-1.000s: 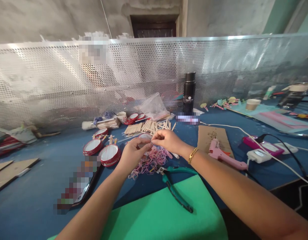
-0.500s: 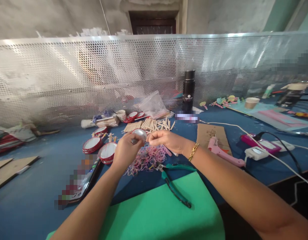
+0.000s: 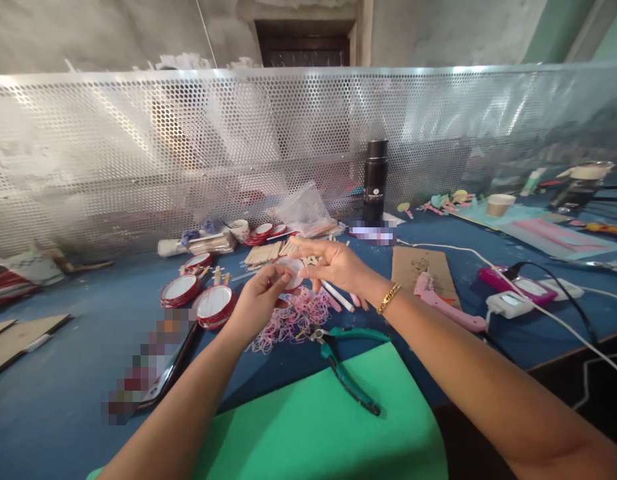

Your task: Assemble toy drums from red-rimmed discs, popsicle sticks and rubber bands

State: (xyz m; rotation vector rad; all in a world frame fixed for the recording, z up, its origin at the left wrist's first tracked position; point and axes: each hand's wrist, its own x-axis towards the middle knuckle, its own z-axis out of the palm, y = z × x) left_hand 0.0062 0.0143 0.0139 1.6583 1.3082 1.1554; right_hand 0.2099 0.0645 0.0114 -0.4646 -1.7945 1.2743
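My left hand is closed on the near edge of a small round disc with a pale, shiny face and a reddish rim. Over the disc's right side is my right hand, fingers stretched out and apart, thumb close to the rim; whether it touches the disc I cannot tell. Beneath both hands lies a tangled heap of pink and purple cords. Pliers with green handles lie spread just nearer, partly on a green sheet. A white pen-like stick rests below my right hand.
Red-rimmed discs and a phone lie to the left. Wooden sticks and a black bottle stand behind. To the right are a pink glue gun on cardboard and a white cable. A perforated metal panel closes the back.
My right fingers have gone from a pinch at the disc's edge to stretched out over it. The disc has shifted slightly right and down, and its face is turned more toward me.
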